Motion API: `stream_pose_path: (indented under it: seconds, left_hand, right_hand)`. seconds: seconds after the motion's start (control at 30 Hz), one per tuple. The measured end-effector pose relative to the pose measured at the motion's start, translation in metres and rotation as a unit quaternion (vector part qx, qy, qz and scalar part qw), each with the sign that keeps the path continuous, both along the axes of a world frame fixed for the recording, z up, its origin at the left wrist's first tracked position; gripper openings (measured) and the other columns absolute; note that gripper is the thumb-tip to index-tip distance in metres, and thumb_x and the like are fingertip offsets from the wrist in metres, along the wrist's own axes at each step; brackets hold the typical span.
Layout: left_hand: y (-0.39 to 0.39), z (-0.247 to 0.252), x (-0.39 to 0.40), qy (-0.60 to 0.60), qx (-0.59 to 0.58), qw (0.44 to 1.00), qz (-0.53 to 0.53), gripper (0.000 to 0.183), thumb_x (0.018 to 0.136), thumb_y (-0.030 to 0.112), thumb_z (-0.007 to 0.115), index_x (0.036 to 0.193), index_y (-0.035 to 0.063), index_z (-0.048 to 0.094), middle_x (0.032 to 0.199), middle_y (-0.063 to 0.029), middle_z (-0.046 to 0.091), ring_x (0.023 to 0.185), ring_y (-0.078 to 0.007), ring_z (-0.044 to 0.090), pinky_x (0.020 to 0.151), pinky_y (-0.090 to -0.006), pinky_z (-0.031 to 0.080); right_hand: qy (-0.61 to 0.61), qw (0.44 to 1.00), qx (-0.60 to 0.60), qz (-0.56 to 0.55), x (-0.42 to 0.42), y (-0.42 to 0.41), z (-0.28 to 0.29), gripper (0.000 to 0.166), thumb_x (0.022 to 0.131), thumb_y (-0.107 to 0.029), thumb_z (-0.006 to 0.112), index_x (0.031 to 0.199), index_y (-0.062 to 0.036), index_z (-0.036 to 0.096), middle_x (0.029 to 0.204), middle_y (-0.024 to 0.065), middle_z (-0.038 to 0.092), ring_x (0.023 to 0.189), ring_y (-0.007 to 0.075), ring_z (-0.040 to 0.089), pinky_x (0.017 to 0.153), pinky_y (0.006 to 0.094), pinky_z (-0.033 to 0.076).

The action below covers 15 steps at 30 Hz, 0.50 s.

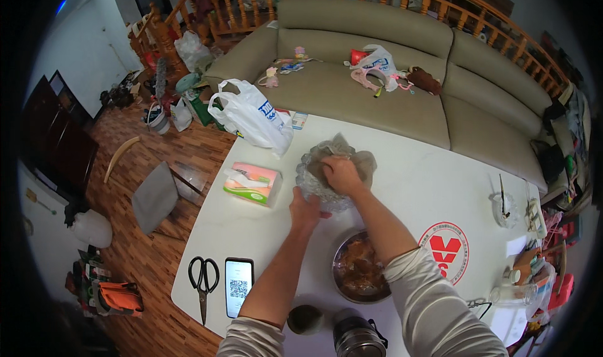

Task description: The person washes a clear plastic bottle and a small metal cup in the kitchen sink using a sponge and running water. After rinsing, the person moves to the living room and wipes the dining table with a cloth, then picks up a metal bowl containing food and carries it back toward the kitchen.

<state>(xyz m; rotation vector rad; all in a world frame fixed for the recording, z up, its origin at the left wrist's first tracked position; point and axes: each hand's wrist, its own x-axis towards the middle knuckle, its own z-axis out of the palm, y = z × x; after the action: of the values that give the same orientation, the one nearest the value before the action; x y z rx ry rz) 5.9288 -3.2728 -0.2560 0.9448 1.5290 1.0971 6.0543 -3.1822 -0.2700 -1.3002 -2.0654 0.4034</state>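
Observation:
A clear scalloped bowl point(308, 180), apparently glass, stands on the white table. My left hand point(306, 209) rests against its near side, thumb and fingers around the rim. Inside the bowl my right hand point(343, 173) presses a grey-brown cloth point(363, 161), fingers bunched in it, and some of the cloth hangs over the far rim. Below my right forearm sits a round metal bowl point(335, 267) with brown food in liquid point(360, 263), partly hidden by my sleeve.
Around the table point(400, 168) are a tissue pack point(254, 182), a white plastic bag point(256, 114), black-handled scissors point(203, 286), a lit phone point(239, 286), a dark cup point(305, 319), a metal flask point(359, 340) and a glass ashtray point(505, 211). Beyond stands a sofa point(367, 100); a chair point(155, 197) is left.

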Motion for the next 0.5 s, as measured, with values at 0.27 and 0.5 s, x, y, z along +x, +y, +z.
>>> stream_pose_path:
  seconds: [0.27, 0.5]
  left_hand:
    - [-0.002, -0.002, -0.009, 0.052, -0.028, 0.998, -0.034, 0.032, 0.090, 0.013, 0.047, 0.107, -0.0067, 0.029, 0.090, -0.0298, 0.057, 0.053, -0.0341, 0.065, 0.046, -0.0394, 0.053]
    - [0.003, -0.003, -0.008, 0.024, 0.012, 0.999, -0.038, 0.032, 0.091, 0.014, 0.047, 0.107, -0.0065, 0.028, 0.092, -0.0318, 0.056, 0.058, -0.0358, 0.065, 0.047, -0.0391, 0.055]
  right_hand:
    - [-0.285, 0.863, -0.348, 0.229, 0.014, 0.006, 0.047, 0.036, 0.081, -0.027, 0.049, 0.105, -0.0042, 0.064, 0.109, 0.0175, 0.063, 0.102, 0.0324, 0.059, 0.085, 0.0380, 0.047]
    - [-0.164, 0.985, 0.039, 0.046, 0.013, 0.001, 0.010, 0.028, 0.076, -0.014, 0.052, 0.099, -0.0048, 0.063, 0.092, 0.0192, 0.064, 0.096, 0.0331, 0.060, 0.086, 0.0402, 0.047]
